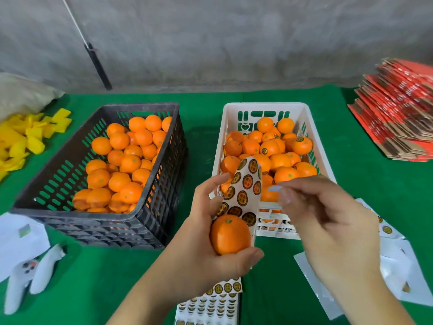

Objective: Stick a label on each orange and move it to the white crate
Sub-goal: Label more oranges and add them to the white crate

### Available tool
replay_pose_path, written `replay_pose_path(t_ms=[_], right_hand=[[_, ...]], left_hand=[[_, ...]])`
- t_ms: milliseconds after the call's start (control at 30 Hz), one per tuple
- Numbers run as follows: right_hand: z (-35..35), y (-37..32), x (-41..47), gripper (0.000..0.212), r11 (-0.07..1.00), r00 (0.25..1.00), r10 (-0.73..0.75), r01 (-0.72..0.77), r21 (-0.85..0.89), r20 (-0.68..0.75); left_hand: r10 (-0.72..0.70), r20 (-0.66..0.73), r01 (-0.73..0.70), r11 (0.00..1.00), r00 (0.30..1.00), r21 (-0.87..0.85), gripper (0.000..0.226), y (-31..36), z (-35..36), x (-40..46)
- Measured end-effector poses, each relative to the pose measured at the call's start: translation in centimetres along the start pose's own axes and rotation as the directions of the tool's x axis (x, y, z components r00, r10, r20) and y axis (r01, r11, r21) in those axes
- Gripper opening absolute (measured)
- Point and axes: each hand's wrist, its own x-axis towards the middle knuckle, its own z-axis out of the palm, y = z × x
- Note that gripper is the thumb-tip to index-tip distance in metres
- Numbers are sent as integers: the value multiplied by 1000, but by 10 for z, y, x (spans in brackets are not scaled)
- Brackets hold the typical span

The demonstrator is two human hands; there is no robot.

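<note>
Covering the table, green cloth (206, 118) meets a grey wall (234, 43) behind the white crate (264, 106); left hand (206, 245) grips an orange (230, 234) and label sheet (246, 191), right hand (325, 212) pinches something unclear.

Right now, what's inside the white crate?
The white crate holds a heap of oranges, several showing round labels. The hands and sticker sheet cover its near end, and the fruit underneath is hidden.

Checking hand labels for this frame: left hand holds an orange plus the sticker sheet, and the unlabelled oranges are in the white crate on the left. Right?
One error, per the head view: the unlabelled oranges sit in the black crate on the left. The white crate is on the right. The left hand does hold an orange plus the sticker sheet.
</note>
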Motion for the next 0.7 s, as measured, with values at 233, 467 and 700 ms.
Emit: replay_pose_path(t_ms=[233,467,700], right_hand=[[14,10,-22,26,971,925,-199,231,-63,324],[31,19,-34,76,900,881,-195,335,-278,430],[-2,40,4,69,971,988,-112,131,-201,104]], left_hand=[[-58,-18,54,983,998,-174,97,-9,2,4],[-181,-119,144,953,976,-266,67,-17,16,4],[-293,-345,158,915,892,-370,24,-30,4,21]])
